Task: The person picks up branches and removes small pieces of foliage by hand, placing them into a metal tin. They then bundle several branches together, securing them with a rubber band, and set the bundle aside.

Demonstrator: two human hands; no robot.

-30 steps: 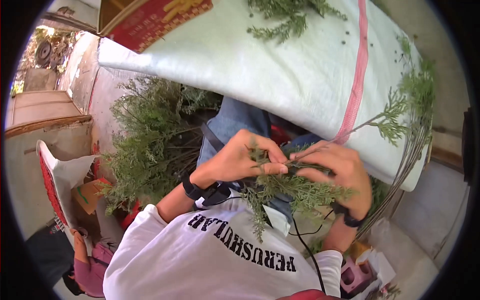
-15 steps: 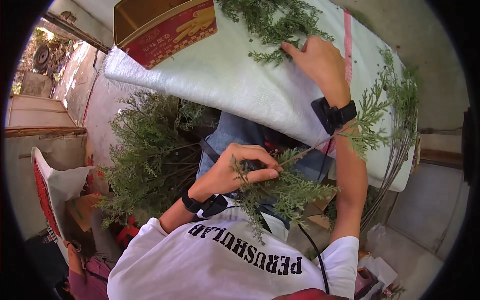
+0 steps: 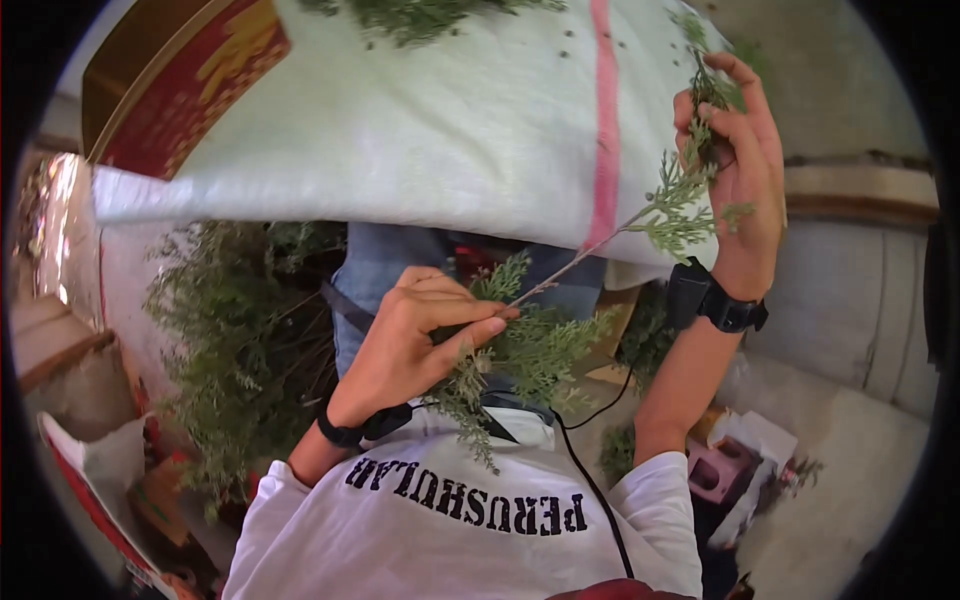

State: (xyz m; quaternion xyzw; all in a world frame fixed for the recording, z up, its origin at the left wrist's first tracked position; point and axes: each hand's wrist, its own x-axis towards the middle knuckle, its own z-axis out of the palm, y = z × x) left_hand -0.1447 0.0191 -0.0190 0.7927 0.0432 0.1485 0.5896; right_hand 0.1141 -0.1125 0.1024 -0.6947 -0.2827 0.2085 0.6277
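My left hand (image 3: 420,325) is closed, thumb and fingers pinching the thin brown stem of an evergreen branch (image 3: 545,345) in front of my shirt. Feathery green leaves hang below the grip, while the stem slants up to the right into a leafy sprig (image 3: 680,225). Up at the right side of the white covering, my right hand (image 3: 740,140) has its fingers curled around green sprigs (image 3: 698,135). Whether these belong to the same branch I cannot tell. Both wrists wear black bands.
A white woven sheet (image 3: 450,150) with a pink stripe covers the work surface. On it are a red and gold tin (image 3: 200,90), a pile of greenery (image 3: 420,15) and small round bits. A big evergreen bundle (image 3: 240,350) stands left of my legs. A black cable (image 3: 590,470) hangs down my front.
My right hand has left the greenery pile and moved right, now around sprigs at the sheet's right side. My left hand still pinches the branch. The view has shifted to the right.
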